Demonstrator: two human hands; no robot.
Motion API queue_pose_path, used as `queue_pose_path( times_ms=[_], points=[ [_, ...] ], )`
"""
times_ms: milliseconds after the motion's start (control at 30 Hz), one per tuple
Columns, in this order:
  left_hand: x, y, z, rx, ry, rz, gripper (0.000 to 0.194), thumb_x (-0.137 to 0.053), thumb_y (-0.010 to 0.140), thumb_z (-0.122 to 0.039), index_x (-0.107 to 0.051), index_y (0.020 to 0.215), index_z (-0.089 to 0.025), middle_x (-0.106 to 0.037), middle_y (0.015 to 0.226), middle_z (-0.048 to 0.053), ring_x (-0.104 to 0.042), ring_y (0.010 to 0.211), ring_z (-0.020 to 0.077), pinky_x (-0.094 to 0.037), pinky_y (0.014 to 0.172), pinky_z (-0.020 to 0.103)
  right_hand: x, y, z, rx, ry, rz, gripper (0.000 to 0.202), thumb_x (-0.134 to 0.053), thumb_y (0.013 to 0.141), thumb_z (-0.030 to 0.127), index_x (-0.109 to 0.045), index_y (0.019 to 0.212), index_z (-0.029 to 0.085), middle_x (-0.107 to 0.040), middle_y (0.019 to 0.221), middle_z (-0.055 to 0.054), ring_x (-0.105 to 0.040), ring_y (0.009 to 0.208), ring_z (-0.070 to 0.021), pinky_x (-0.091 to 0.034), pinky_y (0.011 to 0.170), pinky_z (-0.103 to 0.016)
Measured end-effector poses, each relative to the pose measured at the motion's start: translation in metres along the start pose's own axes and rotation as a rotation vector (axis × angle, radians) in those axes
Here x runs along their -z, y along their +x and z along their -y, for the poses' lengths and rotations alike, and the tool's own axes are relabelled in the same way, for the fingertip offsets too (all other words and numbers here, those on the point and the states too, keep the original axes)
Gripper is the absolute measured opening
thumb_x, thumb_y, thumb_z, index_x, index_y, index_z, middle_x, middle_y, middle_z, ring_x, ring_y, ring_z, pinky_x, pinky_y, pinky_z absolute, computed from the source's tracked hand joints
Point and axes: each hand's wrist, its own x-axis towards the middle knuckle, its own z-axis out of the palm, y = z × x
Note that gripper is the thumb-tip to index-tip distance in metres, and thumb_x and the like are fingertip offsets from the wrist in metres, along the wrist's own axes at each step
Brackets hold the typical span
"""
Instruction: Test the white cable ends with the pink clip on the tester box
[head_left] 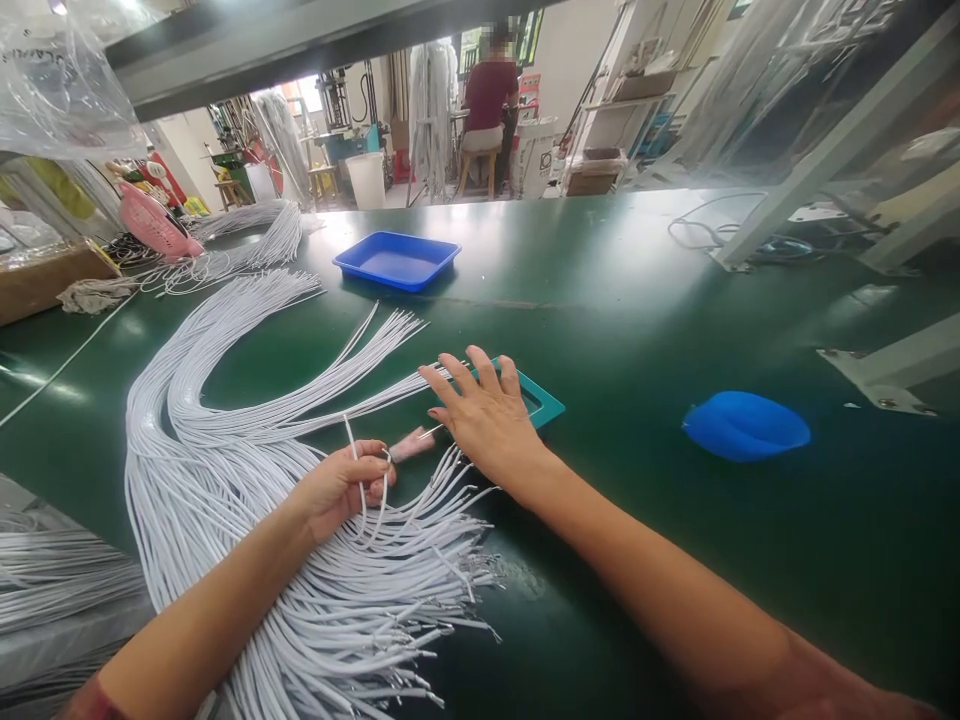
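Single head-worn view, looking forward and obliquely down from above the near edge of the bench (637, 330). Both forearms enter from the lower corners of the frame, so that the left hand (337, 492) and right hand (495, 425) lie close, near the center. The bench's far edge crosses the upper part; beyond it, more distant, the room and a seated person (491, 95) appear. The horizon is slightly tilted.
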Motion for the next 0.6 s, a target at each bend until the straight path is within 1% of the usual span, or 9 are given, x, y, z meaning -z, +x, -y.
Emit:
queue_pose_path(
  times_ms=[67,200,300,400,500,567,600],
  points=[
    [0.004,-0.001,0.000,0.000,-0.015,0.014,0.028,-0.063,0.067,-0.007,-0.048,0.090,-0.014,-0.058,0.063,0.002,-0.045,0.046,0.0045,-0.036,0.045,0.015,-0.002,-0.001,0.000,0.001,0.026,0.006,0.042,-0.043,0.087,0.028,-0.037,0.128,0.023,-0.043,0.129,-0.011,-0.024,0.122,-0.0322,-0.018,0.096,-0.055],
    [0.009,-0.004,-0.001,-0.028,-0.054,0.055,0.028,-0.063,0.069,-0.009,-0.050,0.093,-0.014,-0.056,0.063,0.001,-0.044,0.047,0.0040,-0.036,0.045,0.014,0.001,-0.001,0.000,-0.007,0.059,0.034,0.040,-0.042,0.088,0.027,-0.039,0.127,0.022,-0.046,0.125,-0.011,-0.028,0.119,-0.0311,-0.021,0.096,-0.051],
    [0.008,-0.006,-0.004,-0.049,-0.043,0.081,0.031,-0.064,0.070,-0.011,-0.052,0.099,-0.013,-0.055,0.067,0.002,-0.042,0.046,0.0028,-0.034,0.045,0.014,0.005,0.001,-0.001,-0.018,0.095,0.028,0.037,-0.042,0.087,0.025,-0.042,0.124,0.020,-0.050,0.120,-0.012,-0.032,0.116,-0.0303,-0.023,0.095,-0.050],
    [0.003,-0.010,-0.008,-0.081,0.001,0.118,0.030,-0.064,0.072,-0.014,-0.055,0.100,-0.012,-0.054,0.067,0.001,-0.038,0.046,0.0018,-0.030,0.044,0.014,0.012,0.005,-0.001,-0.015,0.208,-0.013,0.031,-0.042,0.086,0.019,-0.050,0.117,0.018,-0.056,0.111,-0.012,-0.037,0.111,-0.0280,-0.027,0.094,-0.046],
    [-0.003,-0.015,-0.009,-0.095,0.095,0.203,0.023,-0.064,0.072,-0.019,-0.058,0.094,-0.012,-0.050,0.063,0.000,-0.034,0.046,0.0016,-0.025,0.043,0.015,0.025,0.007,0.004,-0.022,0.472,-0.014,0.023,-0.045,0.084,0.014,-0.060,0.101,0.014,-0.061,0.097,-0.010,-0.047,0.098,-0.0218,-0.036,0.088,-0.037],
    [-0.008,-0.019,-0.009,-0.103,0.187,0.284,0.018,-0.065,0.072,-0.022,-0.059,0.087,-0.013,-0.049,0.063,0.000,-0.033,0.045,0.0021,-0.023,0.042,0.016,0.035,0.007,0.011,-0.066,0.749,0.046,0.015,-0.052,0.080,0.016,-0.064,0.090,0.014,-0.064,0.087,-0.007,-0.053,0.085,-0.0170,-0.042,0.079,-0.030],
    [-0.010,-0.020,-0.008,-0.114,0.238,0.321,0.017,-0.065,0.072,-0.023,-0.059,0.085,-0.013,-0.050,0.064,0.000,-0.033,0.045,0.0027,-0.022,0.042,0.017,0.040,0.007,0.015,-0.106,0.902,0.099,0.013,-0.056,0.078,0.018,-0.065,0.087,0.014,-0.064,0.083,-0.005,-0.055,0.079,-0.0149,-0.044,0.074,-0.027]
  ],
)
